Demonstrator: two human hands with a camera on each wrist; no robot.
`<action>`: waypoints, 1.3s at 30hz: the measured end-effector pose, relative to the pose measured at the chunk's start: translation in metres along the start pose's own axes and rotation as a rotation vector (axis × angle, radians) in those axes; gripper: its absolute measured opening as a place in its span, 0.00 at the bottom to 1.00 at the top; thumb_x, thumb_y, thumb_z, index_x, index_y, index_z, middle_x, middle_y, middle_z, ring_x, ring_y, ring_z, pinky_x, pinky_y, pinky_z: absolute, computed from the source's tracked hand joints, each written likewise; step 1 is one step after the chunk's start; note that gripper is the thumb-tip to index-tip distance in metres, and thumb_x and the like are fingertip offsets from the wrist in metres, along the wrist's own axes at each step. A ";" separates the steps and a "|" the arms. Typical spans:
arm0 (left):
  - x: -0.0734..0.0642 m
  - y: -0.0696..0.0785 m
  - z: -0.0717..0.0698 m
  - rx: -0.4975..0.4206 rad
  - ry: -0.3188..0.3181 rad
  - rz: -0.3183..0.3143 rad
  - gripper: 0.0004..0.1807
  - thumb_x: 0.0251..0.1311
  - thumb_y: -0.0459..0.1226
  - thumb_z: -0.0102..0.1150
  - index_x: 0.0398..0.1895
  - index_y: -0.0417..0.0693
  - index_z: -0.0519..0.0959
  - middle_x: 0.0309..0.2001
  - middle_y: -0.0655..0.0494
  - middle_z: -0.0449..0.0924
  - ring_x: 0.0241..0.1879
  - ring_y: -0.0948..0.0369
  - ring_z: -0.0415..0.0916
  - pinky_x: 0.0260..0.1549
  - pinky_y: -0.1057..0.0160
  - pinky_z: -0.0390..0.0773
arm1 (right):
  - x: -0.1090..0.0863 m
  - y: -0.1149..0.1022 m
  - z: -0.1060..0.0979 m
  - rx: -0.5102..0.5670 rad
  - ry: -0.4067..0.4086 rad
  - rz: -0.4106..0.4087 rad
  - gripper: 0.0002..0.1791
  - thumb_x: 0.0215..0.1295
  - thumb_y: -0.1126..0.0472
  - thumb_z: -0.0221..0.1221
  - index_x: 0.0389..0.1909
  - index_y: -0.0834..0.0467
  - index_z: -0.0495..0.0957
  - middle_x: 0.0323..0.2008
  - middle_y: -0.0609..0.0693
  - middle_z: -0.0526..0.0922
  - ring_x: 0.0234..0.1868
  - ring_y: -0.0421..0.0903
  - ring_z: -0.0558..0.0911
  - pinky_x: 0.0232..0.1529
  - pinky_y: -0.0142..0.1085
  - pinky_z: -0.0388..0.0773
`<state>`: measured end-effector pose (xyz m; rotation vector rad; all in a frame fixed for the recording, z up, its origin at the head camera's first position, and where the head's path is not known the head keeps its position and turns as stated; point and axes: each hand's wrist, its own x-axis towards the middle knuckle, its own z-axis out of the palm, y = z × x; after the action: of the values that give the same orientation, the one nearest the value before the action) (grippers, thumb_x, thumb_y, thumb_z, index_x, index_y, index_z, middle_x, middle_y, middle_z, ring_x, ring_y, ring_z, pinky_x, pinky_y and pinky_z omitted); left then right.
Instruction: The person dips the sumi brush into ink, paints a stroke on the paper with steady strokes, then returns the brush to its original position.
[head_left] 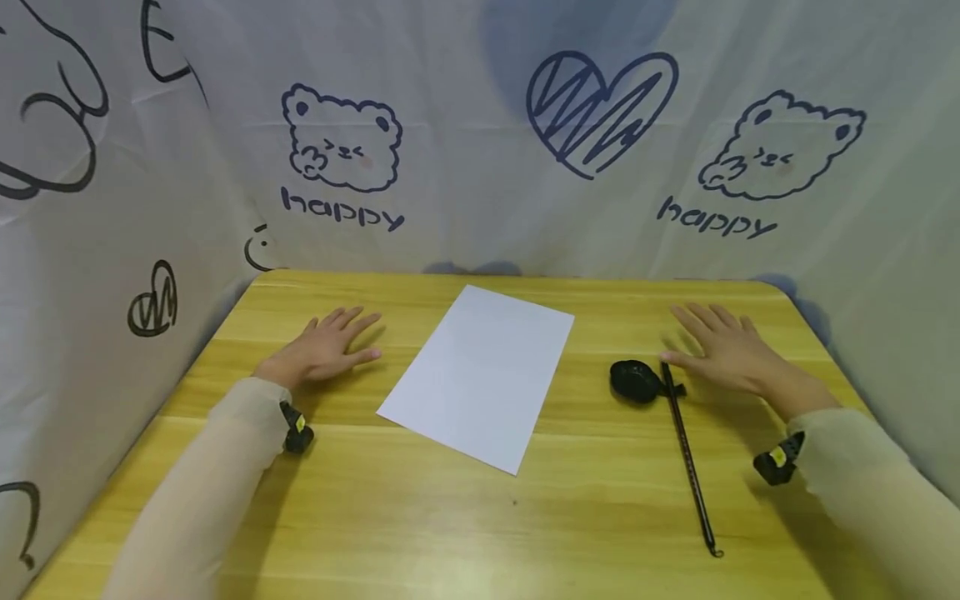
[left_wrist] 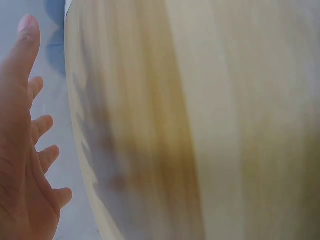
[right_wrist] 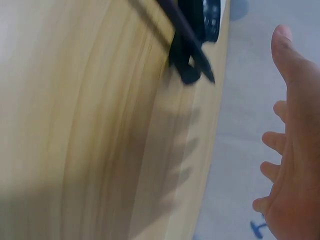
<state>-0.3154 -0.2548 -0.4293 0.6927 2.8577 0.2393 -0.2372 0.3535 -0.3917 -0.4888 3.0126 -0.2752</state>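
Note:
My left hand (head_left: 324, 348) hovers over the left side of the table with fingers spread and nothing held. To its right lies a blank white sheet of paper (head_left: 480, 379), turned at a slant. On the other side, my right hand (head_left: 726, 352) is also spread and holds nothing. Its thumb overlaps the upper end of a dark writing brush (head_left: 688, 458) in the head view. The brush has a small hanging loop at its near end, and its tip end rests across the short handle of a small black dish (head_left: 633, 381). The right wrist view shows the brush tip (right_wrist: 204, 67) apart from the fingers.
The wooden table (head_left: 420, 533) has rounded far corners. Behind it hangs a white cloth (head_left: 465, 150) with bear, heart and "happy" drawings, and more cloth closes in the left and right sides. Small black wrist cameras (head_left: 297, 433) sit at both cream sleeves (head_left: 198, 483).

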 end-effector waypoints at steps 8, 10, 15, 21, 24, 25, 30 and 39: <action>0.007 0.008 0.000 -0.006 0.017 0.052 0.46 0.64 0.70 0.37 0.80 0.59 0.46 0.77 0.42 0.41 0.74 0.39 0.38 0.66 0.31 0.39 | 0.014 -0.033 0.002 -0.025 0.065 -0.126 0.49 0.66 0.34 0.54 0.77 0.58 0.49 0.74 0.64 0.52 0.72 0.69 0.48 0.68 0.66 0.42; 0.009 0.012 0.000 -0.007 0.027 0.072 0.46 0.64 0.70 0.38 0.79 0.59 0.46 0.77 0.42 0.42 0.74 0.40 0.38 0.66 0.31 0.40 | 0.017 -0.042 0.004 -0.031 0.079 -0.158 0.49 0.66 0.34 0.55 0.77 0.58 0.50 0.73 0.64 0.53 0.72 0.68 0.50 0.68 0.64 0.44; 0.015 0.021 -0.001 0.011 0.047 0.146 0.46 0.64 0.69 0.40 0.79 0.58 0.46 0.77 0.42 0.44 0.74 0.39 0.40 0.67 0.33 0.42 | 0.027 -0.066 0.009 -0.048 0.078 -0.198 0.50 0.66 0.32 0.52 0.77 0.58 0.49 0.73 0.63 0.54 0.72 0.67 0.50 0.68 0.63 0.48; 0.021 0.033 0.000 0.023 0.048 0.207 0.47 0.64 0.68 0.42 0.79 0.57 0.47 0.76 0.41 0.46 0.74 0.40 0.42 0.69 0.36 0.44 | 0.036 -0.101 0.018 -0.011 0.049 -0.239 0.51 0.65 0.28 0.49 0.78 0.57 0.48 0.74 0.61 0.53 0.73 0.65 0.49 0.68 0.62 0.51; 0.025 0.038 0.004 0.012 0.039 0.219 0.47 0.63 0.69 0.43 0.79 0.59 0.47 0.77 0.43 0.45 0.74 0.42 0.42 0.70 0.39 0.44 | 0.041 -0.115 0.025 0.017 0.029 -0.261 0.51 0.65 0.28 0.47 0.78 0.55 0.48 0.74 0.60 0.53 0.74 0.63 0.50 0.69 0.60 0.53; 0.026 0.040 0.005 0.014 0.034 0.220 0.47 0.63 0.69 0.42 0.79 0.61 0.46 0.77 0.44 0.45 0.75 0.43 0.42 0.70 0.40 0.45 | 0.043 -0.119 0.026 0.028 0.021 -0.264 0.50 0.65 0.28 0.47 0.78 0.55 0.47 0.75 0.59 0.53 0.74 0.62 0.51 0.69 0.59 0.54; 0.029 0.050 0.010 0.017 0.000 0.233 0.48 0.62 0.70 0.42 0.80 0.60 0.46 0.77 0.45 0.43 0.75 0.45 0.41 0.70 0.40 0.44 | 0.049 -0.136 0.035 0.056 -0.020 -0.269 0.50 0.64 0.26 0.45 0.79 0.51 0.46 0.75 0.57 0.53 0.75 0.59 0.51 0.70 0.56 0.54; 0.027 0.068 0.007 0.050 -0.115 0.234 0.52 0.59 0.72 0.42 0.80 0.58 0.44 0.78 0.50 0.39 0.76 0.49 0.37 0.71 0.43 0.41 | 0.058 -0.167 0.051 0.026 -0.107 -0.308 0.51 0.64 0.25 0.44 0.79 0.51 0.46 0.76 0.57 0.50 0.75 0.59 0.49 0.71 0.55 0.54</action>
<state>-0.3080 -0.1819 -0.4269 1.0181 2.6799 0.1552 -0.2357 0.1709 -0.4129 -0.9340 2.8182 -0.2959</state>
